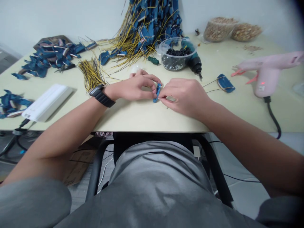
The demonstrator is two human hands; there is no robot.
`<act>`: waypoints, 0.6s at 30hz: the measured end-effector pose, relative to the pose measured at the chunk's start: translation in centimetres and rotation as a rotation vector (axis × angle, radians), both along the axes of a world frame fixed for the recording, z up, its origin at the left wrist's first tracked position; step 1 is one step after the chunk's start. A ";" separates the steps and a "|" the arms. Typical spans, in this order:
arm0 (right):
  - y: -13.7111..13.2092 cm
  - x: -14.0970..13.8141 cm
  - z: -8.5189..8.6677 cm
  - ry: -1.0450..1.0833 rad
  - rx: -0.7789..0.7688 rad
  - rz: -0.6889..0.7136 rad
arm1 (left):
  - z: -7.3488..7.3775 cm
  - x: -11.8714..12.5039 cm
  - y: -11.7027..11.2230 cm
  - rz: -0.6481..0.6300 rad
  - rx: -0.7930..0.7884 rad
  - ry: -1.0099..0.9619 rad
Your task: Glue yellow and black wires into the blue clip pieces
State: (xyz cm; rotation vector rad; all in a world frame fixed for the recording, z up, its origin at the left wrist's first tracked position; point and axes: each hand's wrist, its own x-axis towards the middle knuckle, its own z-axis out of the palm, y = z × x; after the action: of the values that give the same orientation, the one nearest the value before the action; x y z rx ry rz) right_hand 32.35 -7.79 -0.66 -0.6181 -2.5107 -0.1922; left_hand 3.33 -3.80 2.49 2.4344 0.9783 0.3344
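Observation:
Near the front middle of the table, my left hand [140, 86] grips a small blue piece [158, 90] between thumb and fingers, holding it on edge. From the other side, my right hand [184, 96] is closed in a pinch against the lower end of that piece. A thin dark wire end [167, 108] pokes out beneath the right fingertips, which partly hide what they pinch. Right of my hands lies another blue piece [226, 83] with two thin wires running from it toward my right hand.
A pink hot glue gun [268, 71] stands at right, its cord over the front edge. Behind my hands are a plastic tub [174, 61] of black parts, a power drill [195, 63] and yellow wires [91, 74]. At left are a white power bank [47, 103] and a blue pile [51, 55].

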 end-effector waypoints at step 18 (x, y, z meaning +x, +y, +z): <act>0.4 0.0 -0.2 0.105 -0.253 -0.036 | 0.1 -0.2 0.1 0.009 -0.015 0.013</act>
State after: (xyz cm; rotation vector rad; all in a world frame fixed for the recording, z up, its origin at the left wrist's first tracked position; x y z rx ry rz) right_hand 32.31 -7.39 -0.88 -0.7537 -2.4414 0.1444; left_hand 3.14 -3.72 2.63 2.4223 0.9943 0.3141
